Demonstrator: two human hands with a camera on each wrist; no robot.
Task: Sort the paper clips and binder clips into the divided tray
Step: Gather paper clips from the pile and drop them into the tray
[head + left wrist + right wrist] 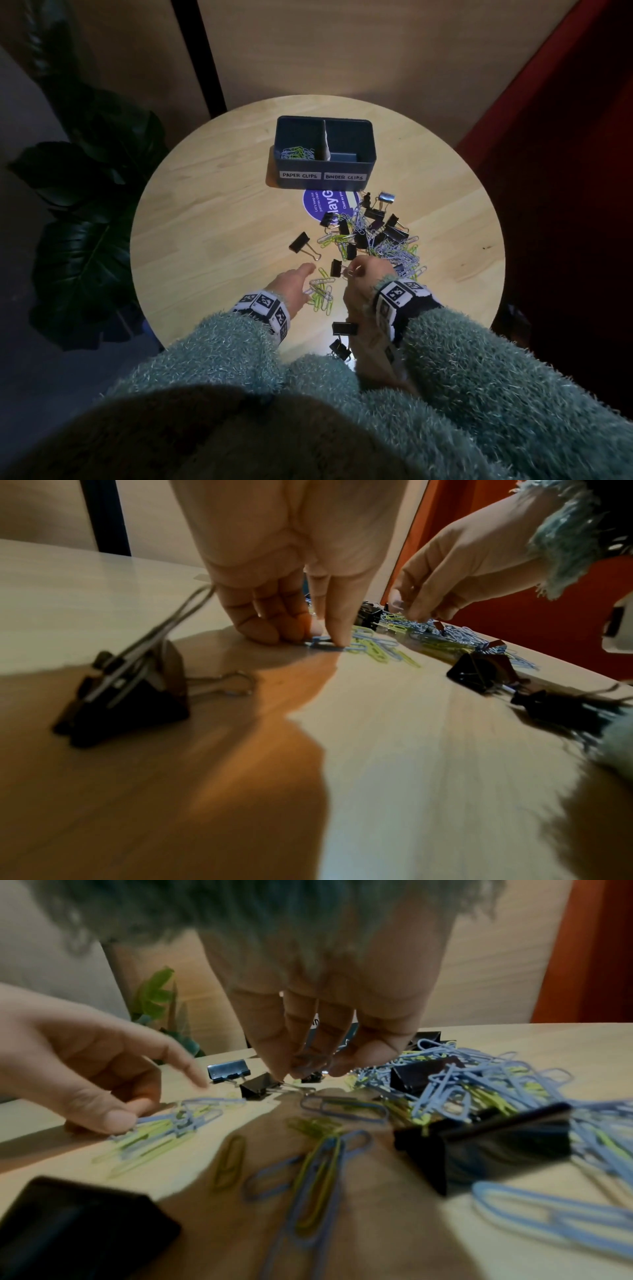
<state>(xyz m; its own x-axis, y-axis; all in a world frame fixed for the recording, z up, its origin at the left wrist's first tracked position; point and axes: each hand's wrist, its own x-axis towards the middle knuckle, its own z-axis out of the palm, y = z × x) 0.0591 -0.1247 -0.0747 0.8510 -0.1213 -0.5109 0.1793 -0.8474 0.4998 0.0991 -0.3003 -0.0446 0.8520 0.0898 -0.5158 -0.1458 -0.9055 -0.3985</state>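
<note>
Binder clip point(336, 268) handle in right hand point(364, 274) grip

Round wooden tabletop point(212, 219) lit from above, dim room around; wood-panelled wall point(342, 44) behind, leafy plant point(89, 212) left, red surface point(561, 144) right.

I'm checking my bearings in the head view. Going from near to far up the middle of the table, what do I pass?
Binder clips at the near edge → hands → mixed clip pile → purple sticker → tray.
</note>
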